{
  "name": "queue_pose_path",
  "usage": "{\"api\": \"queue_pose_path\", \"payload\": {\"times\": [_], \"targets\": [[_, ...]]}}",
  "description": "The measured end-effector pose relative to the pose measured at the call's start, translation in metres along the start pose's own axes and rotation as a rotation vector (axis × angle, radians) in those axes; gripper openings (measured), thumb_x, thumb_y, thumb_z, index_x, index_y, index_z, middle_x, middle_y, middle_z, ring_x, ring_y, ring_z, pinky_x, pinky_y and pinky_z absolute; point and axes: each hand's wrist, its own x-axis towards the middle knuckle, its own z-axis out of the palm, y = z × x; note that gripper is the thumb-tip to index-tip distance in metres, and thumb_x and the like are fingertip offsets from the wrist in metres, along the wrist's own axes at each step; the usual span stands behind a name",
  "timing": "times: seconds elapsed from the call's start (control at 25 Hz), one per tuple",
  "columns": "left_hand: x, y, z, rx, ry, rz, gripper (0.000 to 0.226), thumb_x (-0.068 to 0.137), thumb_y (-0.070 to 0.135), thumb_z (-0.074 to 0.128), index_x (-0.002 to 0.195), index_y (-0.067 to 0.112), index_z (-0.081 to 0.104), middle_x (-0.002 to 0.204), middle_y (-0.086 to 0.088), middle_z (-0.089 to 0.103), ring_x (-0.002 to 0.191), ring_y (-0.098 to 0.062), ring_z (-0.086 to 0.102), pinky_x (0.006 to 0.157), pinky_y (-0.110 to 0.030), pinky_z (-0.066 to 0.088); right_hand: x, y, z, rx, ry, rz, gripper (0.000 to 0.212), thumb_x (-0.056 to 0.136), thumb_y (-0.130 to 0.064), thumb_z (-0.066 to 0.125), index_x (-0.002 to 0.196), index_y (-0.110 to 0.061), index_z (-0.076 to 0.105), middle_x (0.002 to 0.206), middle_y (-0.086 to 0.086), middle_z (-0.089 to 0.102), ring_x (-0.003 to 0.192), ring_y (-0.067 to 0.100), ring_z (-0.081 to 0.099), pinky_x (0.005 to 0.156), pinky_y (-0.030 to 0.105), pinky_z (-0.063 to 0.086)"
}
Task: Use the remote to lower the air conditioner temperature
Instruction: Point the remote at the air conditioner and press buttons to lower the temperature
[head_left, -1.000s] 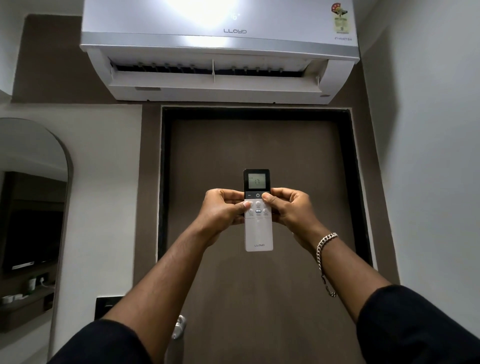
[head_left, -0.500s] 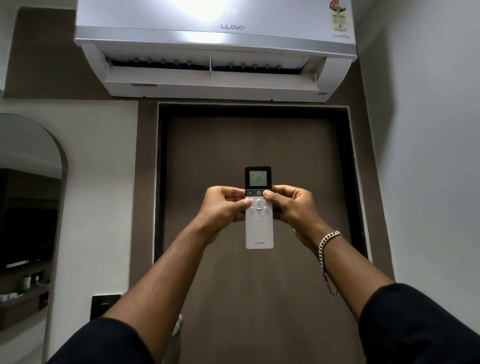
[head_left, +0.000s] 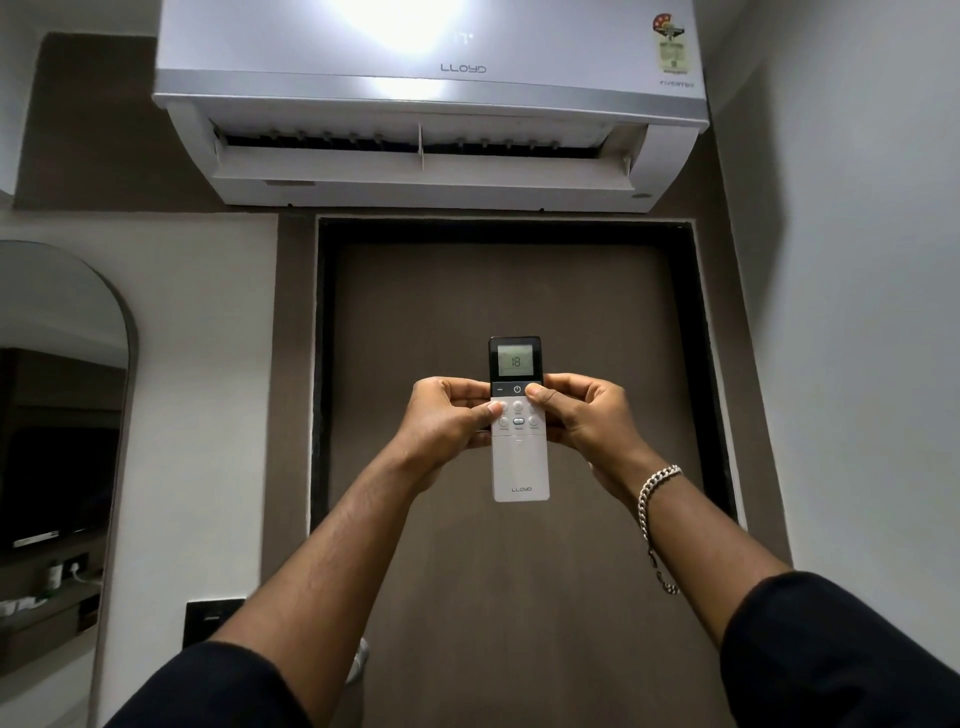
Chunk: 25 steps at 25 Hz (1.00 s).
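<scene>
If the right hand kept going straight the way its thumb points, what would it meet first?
The right hand points its thumb leftward onto the white and black remote control, already touching it near the top right button. Beyond that lies the left hand, gripping the remote's other side. Depth is hard to judge from this single view.

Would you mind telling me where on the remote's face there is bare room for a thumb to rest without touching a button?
Free: the plain white lower half of the remote, between the lowest button row and the logo. Crowded: the button cluster under the screen, flanked by the left hand and the right hand, whose thumb covers the top row's right end.
</scene>
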Motion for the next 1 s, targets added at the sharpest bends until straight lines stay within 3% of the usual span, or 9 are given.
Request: {"api": "queue_pose_path", "payload": {"times": [0.24, 0.6, 0.76, 1.0], "targets": [[0.001, 0.002, -0.001, 0.023, 0.011, 0.004, 0.031, 0.084, 0.012, 0.069, 0.111, -0.002, 0.062, 0.104, -0.017, 0.073, 0.093, -0.024, 0.074, 0.072, -0.033, 0.062, -0.002, -0.006, 0.003, 0.003, 0.003, -0.019, 0.003, 0.087, -0.01, 0.067, 0.09, -0.012, 0.068, 0.086, 0.006, 0.074, 0.067, 0.008, 0.075, 0.059, 0.02, 0.061], [-0.002, 0.003, -0.008, -0.024, 0.008, 0.009, 0.014, 0.084, 0.009, 0.069, 0.098, 0.008, 0.067, 0.096, -0.013, 0.076, 0.086, -0.02, 0.075, 0.065, -0.027, 0.061, 0.003, -0.002, 0.008, 0.021, -0.002, 0.004, 0.019, 0.087, -0.009, 0.068, 0.104, -0.002, 0.068, 0.092, 0.01, 0.076, 0.074, 0.013, 0.076, 0.066, 0.025, 0.063], [-0.002, 0.002, -0.012, 0.001, 0.011, 0.011, 0.022, 0.084, 0.01, 0.069, 0.104, 0.004, 0.066, 0.097, -0.011, 0.076, 0.086, -0.017, 0.075, 0.063, -0.024, 0.06, 0.004, 0.002, 0.009, 0.024, -0.014, 0.026, 0.026, 0.086, -0.011, 0.068, 0.11, 0.0, 0.067, 0.097, 0.013, 0.076, 0.081, 0.017, 0.076, 0.07, 0.029, 0.064], [-0.002, -0.004, -0.016, 0.009, 0.002, 0.003, 0.015, 0.084, 0.011, 0.069, 0.098, 0.011, 0.066, 0.096, -0.009, 0.076, 0.086, -0.017, 0.075, 0.064, -0.025, 0.06, 0.004, 0.007, 0.007, 0.024, -0.03, 0.03, 0.016, 0.086, -0.012, 0.069, 0.101, -0.009, 0.069, 0.094, 0.008, 0.078, 0.081, 0.017, 0.077, 0.068, 0.028, 0.064]]}}
